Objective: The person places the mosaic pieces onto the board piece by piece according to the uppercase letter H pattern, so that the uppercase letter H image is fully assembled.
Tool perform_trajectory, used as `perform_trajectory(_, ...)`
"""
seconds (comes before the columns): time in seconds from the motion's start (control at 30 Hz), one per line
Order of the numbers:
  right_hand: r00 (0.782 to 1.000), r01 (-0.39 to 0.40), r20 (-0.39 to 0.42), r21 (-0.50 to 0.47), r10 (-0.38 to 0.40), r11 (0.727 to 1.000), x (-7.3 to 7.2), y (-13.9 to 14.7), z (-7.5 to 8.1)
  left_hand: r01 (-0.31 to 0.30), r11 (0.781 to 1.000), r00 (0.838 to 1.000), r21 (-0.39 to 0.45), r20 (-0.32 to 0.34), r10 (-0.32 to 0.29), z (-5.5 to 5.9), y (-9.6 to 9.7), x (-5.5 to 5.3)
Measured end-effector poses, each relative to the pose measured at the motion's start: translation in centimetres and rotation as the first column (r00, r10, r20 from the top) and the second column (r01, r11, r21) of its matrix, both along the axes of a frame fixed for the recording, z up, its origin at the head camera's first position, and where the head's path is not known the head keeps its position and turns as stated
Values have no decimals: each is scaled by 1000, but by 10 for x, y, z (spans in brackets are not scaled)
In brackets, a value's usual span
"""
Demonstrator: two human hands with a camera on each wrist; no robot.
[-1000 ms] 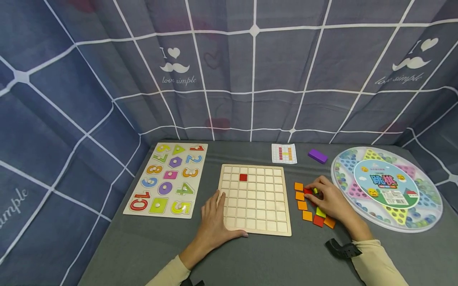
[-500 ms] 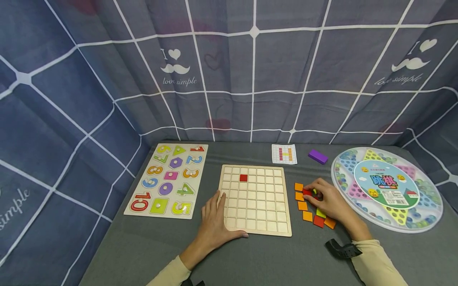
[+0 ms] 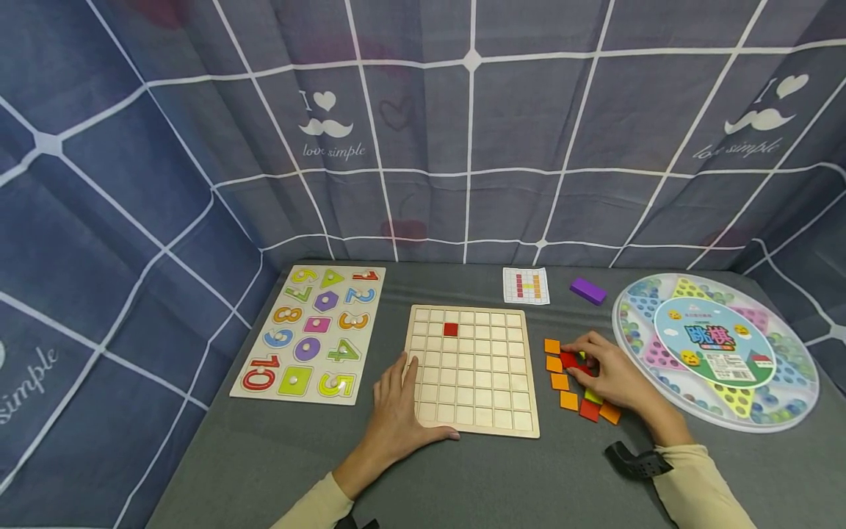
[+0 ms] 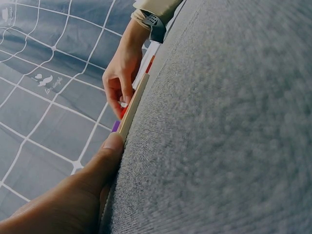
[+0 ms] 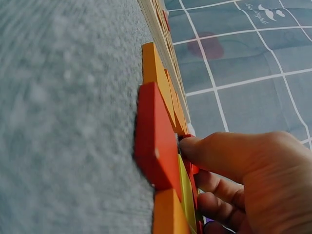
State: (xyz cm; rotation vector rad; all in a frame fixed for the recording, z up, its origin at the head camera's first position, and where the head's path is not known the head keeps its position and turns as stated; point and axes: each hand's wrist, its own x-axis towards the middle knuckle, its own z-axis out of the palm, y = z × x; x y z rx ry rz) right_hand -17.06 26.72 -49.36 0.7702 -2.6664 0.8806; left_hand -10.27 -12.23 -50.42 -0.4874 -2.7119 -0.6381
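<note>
A light wooden grid board (image 3: 473, 382) lies flat, with one red square tile (image 3: 451, 329) in a cell near its top. My left hand (image 3: 396, 419) rests at the board's near left corner, fingers straight along the left side and thumb along the front edge. To the right of the board, my right hand (image 3: 615, 371) is over a group of small square tiles, pinching a red tile (image 3: 570, 359) between thumb and forefinger. Around it are several orange tiles (image 3: 559, 382), another red tile (image 5: 155, 136) and a yellow-green tile (image 3: 593, 396), partly hidden by the hand.
A number puzzle board (image 3: 307, 334) lies at the left. Behind the grid board are a small pattern card (image 3: 526, 286) and a purple block (image 3: 587, 291). A large round Chinese checkers set (image 3: 714, 351) is at the right. A patterned curtain (image 3: 423, 132) closes off the back.
My right hand stays among the tiles, its fingers shifting slightly around the red tile. My left hand keeps its place at the board.
</note>
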Motion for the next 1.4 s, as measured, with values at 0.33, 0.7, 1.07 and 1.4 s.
perform_trajectory(0.33,1000,14,10,-23,-14,1000,0,-1,1,-5,1000,1000,-1,10,5,0,0,0)
perform_trajectory(0.7,1000,16,15,-27,-16,1000,0,0,-1,-8,1000,1000,-9,15,8,0,0,0)
perform_trajectory(1.07,999,29,23,-26,-29,999,1,-2,0,-9,1000,1000,-1,23,9,0,0,1)
perform_trajectory(1.4,1000,29,5,-32,-28,999,1,-3,0,-7,1000,1000,6,25,7,0,0,1)
